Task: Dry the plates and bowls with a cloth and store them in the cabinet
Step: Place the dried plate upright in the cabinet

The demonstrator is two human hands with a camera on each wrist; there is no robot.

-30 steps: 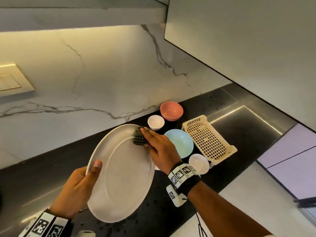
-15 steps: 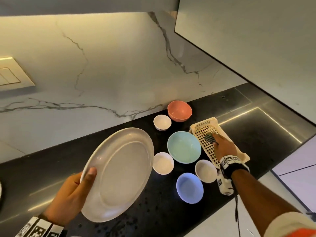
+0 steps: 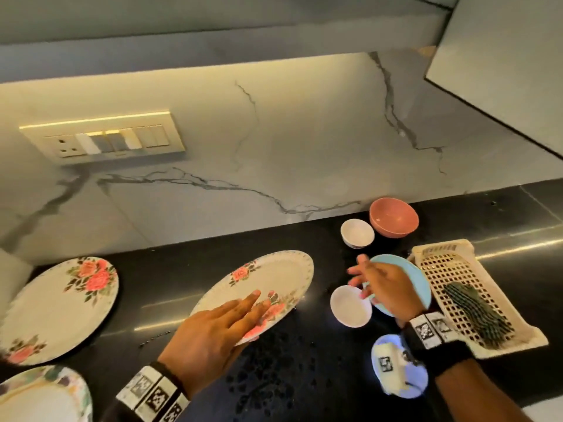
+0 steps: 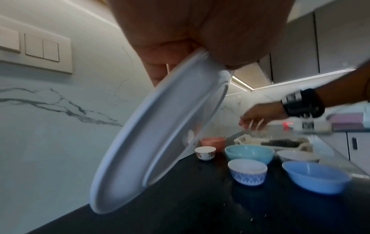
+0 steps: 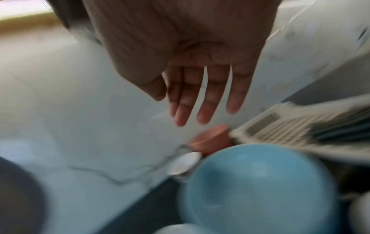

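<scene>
My left hand [image 3: 243,312] holds a floral plate [image 3: 274,278] by its near rim, fingers flat on the top face, the plate tilted above the black counter [image 3: 170,278]. In the left wrist view its white underside [image 4: 160,134] fills the middle, with the rim pinched under my left hand [image 4: 180,39]. My right hand [image 3: 384,287] hovers with spread fingers over the teal bowl [image 3: 419,280] and holds nothing; the right wrist view shows straight fingers [image 5: 200,95]. The dark checked cloth [image 3: 478,315] lies in the cream basket [image 3: 441,248].
A pink bowl [image 3: 394,217] and a small white bowl [image 3: 357,233] stand by the marble wall. A white bowl [image 3: 350,306] and a blue bowl [image 3: 396,382] sit nearer me. Two more floral plates [image 3: 58,309] [image 3: 39,397] lie at the left. Water drops speckle the near counter.
My right hand carried the cloth into the basket, left it there and came back left over the teal bowl. My left hand turned the plate floral side up and lowered it.
</scene>
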